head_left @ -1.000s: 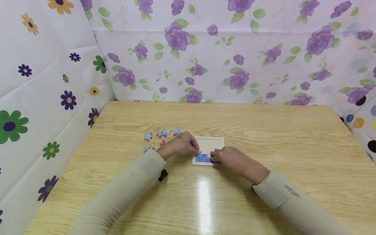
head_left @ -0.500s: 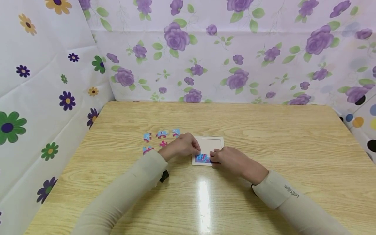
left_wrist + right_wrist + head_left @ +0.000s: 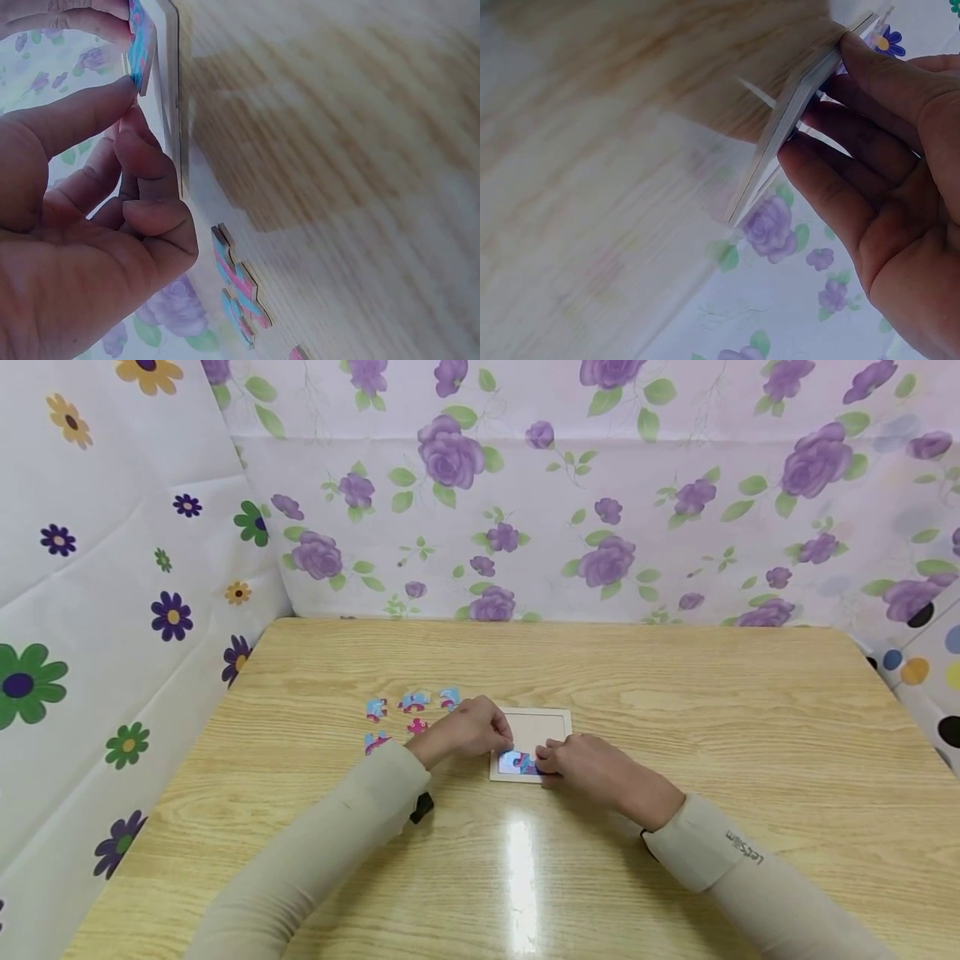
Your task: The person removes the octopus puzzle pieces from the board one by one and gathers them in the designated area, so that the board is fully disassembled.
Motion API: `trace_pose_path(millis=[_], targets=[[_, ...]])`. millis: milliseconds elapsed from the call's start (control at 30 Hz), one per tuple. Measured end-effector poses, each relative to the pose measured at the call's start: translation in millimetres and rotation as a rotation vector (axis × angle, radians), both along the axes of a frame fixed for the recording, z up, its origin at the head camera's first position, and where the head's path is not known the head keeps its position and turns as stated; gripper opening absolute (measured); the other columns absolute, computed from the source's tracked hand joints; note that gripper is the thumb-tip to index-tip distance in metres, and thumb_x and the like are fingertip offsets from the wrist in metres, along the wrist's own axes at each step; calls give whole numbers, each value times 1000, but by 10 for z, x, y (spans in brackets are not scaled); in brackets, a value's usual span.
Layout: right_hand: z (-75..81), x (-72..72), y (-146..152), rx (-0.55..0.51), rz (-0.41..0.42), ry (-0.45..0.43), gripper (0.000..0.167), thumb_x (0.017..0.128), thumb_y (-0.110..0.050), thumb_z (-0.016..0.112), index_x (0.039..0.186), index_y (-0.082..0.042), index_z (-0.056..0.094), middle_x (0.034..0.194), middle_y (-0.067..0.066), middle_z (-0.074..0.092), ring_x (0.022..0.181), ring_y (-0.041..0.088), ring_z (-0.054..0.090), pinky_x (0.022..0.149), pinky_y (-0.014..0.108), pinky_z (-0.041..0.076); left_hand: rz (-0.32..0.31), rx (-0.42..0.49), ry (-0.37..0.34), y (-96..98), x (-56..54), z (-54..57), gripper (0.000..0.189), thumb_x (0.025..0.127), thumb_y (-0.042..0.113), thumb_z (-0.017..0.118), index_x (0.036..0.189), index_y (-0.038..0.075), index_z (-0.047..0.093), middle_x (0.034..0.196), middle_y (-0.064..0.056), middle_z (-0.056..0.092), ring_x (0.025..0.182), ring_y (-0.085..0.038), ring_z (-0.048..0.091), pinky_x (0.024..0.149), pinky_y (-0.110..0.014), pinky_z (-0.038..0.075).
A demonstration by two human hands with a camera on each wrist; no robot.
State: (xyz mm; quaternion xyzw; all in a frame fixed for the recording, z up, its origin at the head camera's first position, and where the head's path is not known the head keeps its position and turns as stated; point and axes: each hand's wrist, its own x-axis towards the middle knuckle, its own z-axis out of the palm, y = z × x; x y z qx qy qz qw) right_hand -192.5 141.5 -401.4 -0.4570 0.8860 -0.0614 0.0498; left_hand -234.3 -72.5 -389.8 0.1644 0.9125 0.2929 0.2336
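A pale puzzle tray (image 3: pixel 536 728) lies mid-table, with blue-and-purple pieces along its near side. My left hand (image 3: pixel 472 728) reaches over the tray's left side, thumb and forefinger pinching the edge of a puzzle piece (image 3: pixel 510 763). In the left wrist view, that puzzle piece (image 3: pixel 142 46) stands at a slant against the tray's pale face, right at the fingertips. At the tray's near right corner, my right hand (image 3: pixel 588 766) grips the rim. The right wrist view shows its thumb on the outer edge of the tray (image 3: pixel 780 127) and curled fingers over the inner side.
Several loose blue-and-pink puzzle pieces (image 3: pixel 414 702) lie left of the tray, partly behind the left forearm. The wooden table (image 3: pixel 675 685) meets a flowered cloth (image 3: pixel 450 527) at the back and another on the left.
The puzzle piece at my left fingertips has changed its slant and now catches a bright glare, with its joint to the neighbouring piece showing. Both hands have hardly moved.
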Motion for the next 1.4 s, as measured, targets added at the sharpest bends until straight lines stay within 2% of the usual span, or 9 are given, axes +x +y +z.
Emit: trace_pose_path(millis=[367, 600, 667, 833, 1133, 1200, 1233, 1300, 1400], targets=[[14, -8, -2, -16, 43, 40, 10, 93, -16, 71, 93, -7, 76, 116, 16, 70, 108, 31, 67, 77, 39, 57, -40, 8, -23, -15, 7, 95, 14, 97, 16, 68, 88, 9, 76, 84, 1, 66, 73, -13, 50, 62, -23, 40], [-7, -15, 6, -47, 52, 41, 12, 92, -16, 72, 83, -9, 72, 111, 13, 73, 98, 28, 71, 68, 32, 56, -21, 20, -50, -29, 21, 158, 14, 97, 16, 67, 89, 9, 76, 88, 1, 67, 74, -13, 51, 64, -24, 41], [-10, -13, 10, -58, 38, 27, 12, 92, -16, 72, 82, -10, 71, 112, 13, 72, 96, 28, 71, 68, 32, 56, -14, 25, -55, -42, 21, 175, 14, 97, 16, 66, 91, 9, 76, 90, 1, 68, 76, -13, 53, 65, -25, 43], [-4, -10, 9, -83, 5, -26, 9, 92, -14, 72, 86, -8, 74, 116, 19, 70, 104, 32, 69, 79, 38, 57, -2, 42, -55, -107, 22, 217, 14, 99, 16, 64, 95, 8, 75, 94, 0, 69, 83, -14, 58, 71, -27, 47], [6, -3, 26, -106, 18, -56, 8, 91, -10, 74, 92, -2, 76, 109, 16, 71, 93, 24, 70, 78, 32, 57, 41, 87, -63, -351, 39, 288, 18, 100, 17, 62, 101, 4, 74, 108, -5, 70, 92, -16, 60, 74, -29, 47], [0, -2, 38, -122, 29, -54, 7, 90, -9, 74, 91, -2, 76, 105, 12, 71, 91, 22, 70, 77, 30, 56, 61, 92, -72, -415, 43, 303, 19, 100, 17, 62, 103, 4, 74, 109, -6, 69, 86, -14, 59, 71, -28, 47], [-7, -1, 46, -133, 35, -52, 7, 90, -9, 74, 91, -2, 75, 101, 10, 70, 89, 20, 69, 77, 29, 56, 70, 95, -81, -447, 44, 307, 19, 101, 18, 61, 104, 4, 73, 109, -7, 69, 78, -13, 57, 66, -28, 46], [-18, 2, 65, -157, 43, -50, 7, 89, -8, 75, 90, -1, 74, 94, 6, 67, 82, 15, 66, 73, 27, 55, 87, 99, -99, -507, 51, 325, 20, 101, 18, 60, 106, 3, 73, 105, -11, 69, 62, -11, 48, 56, -26, 41], [-25, 8, 91, -182, 52, -40, 7, 89, -8, 76, 87, -2, 72, 86, 2, 61, 74, 10, 57, 68, 26, 52, 99, 101, -106, -592, 58, 332, 20, 101, 18, 60, 107, 3, 73, 98, -11, 70, 48, -9, 36, 46, -24, 32]])
